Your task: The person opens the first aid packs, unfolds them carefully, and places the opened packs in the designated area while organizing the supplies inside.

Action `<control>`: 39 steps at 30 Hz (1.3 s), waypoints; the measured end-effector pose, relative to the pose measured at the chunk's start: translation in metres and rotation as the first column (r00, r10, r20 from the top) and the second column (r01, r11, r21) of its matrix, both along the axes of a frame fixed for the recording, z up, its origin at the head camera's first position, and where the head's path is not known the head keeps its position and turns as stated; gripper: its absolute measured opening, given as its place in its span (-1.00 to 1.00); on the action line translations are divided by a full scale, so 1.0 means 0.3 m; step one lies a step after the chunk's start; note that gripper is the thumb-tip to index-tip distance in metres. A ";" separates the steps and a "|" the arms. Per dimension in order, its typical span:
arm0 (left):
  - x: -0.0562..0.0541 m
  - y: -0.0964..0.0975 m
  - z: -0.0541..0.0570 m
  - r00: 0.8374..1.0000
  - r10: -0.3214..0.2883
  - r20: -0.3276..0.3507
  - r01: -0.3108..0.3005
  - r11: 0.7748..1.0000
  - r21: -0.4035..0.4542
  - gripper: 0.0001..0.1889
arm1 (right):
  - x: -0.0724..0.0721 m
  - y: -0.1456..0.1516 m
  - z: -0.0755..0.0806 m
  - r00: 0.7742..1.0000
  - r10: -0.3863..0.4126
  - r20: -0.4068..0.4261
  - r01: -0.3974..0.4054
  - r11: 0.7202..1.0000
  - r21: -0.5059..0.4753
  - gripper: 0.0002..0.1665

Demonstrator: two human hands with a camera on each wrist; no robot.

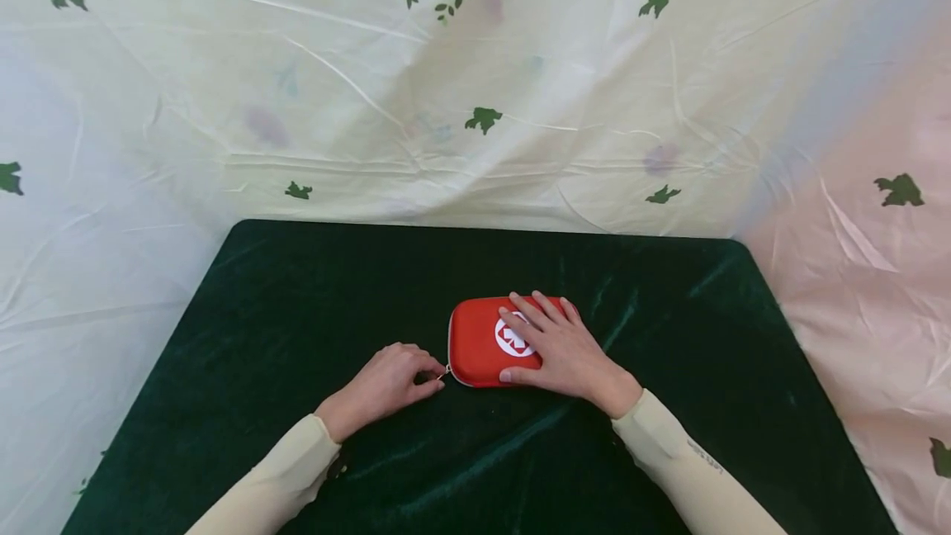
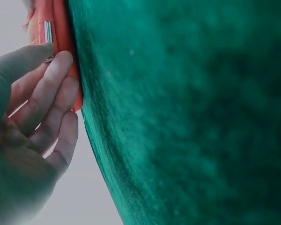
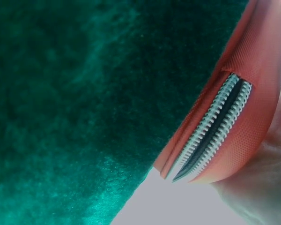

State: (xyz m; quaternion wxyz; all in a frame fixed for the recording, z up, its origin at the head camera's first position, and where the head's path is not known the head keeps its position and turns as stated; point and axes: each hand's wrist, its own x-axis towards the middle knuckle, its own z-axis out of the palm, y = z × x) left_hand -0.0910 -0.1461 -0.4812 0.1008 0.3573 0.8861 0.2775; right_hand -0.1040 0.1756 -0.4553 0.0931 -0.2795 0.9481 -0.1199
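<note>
A red zippered case with a white round cross emblem lies flat on the dark green cloth. My left hand is at its near left corner, thumb and fingers pinching the zipper pull. In the left wrist view, the thumb meets the fingertips over the pull, beside a strip of zipper. Spread over the right part of the lid, my right hand presses with straight fingers and partly hides the emblem. The right wrist view has two rows of zipper teeth parted by a dark gap.
The green cloth covers a table with rounded far corners. Pale sheets with leaf prints hang behind the table and along its left and right sides.
</note>
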 end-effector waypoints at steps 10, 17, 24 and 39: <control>0.015 0.013 -0.044 0.999 0.006 0.037 -0.005 1.000 -0.026 -0.75 | 0.000 0.001 -0.001 1.000 0.002 -0.006 -0.002 1.000 0.013 0.14; 0.058 0.052 0.023 0.996 -0.028 0.084 0.031 0.999 -0.029 -0.77 | -0.001 0.002 -0.003 1.000 0.005 -0.008 -0.005 1.000 0.007 0.14; 0.086 0.091 0.057 0.997 -0.084 -0.001 0.083 0.994 -0.069 -0.77 | 0.000 0.001 -0.009 1.000 0.008 -0.019 -0.008 1.000 0.004 0.13; 0.066 0.098 0.083 0.996 -0.084 -0.012 0.082 0.991 -0.103 -0.75 | 0.001 0.000 0.000 1.000 0.004 -0.004 -0.004 1.000 -0.007 0.13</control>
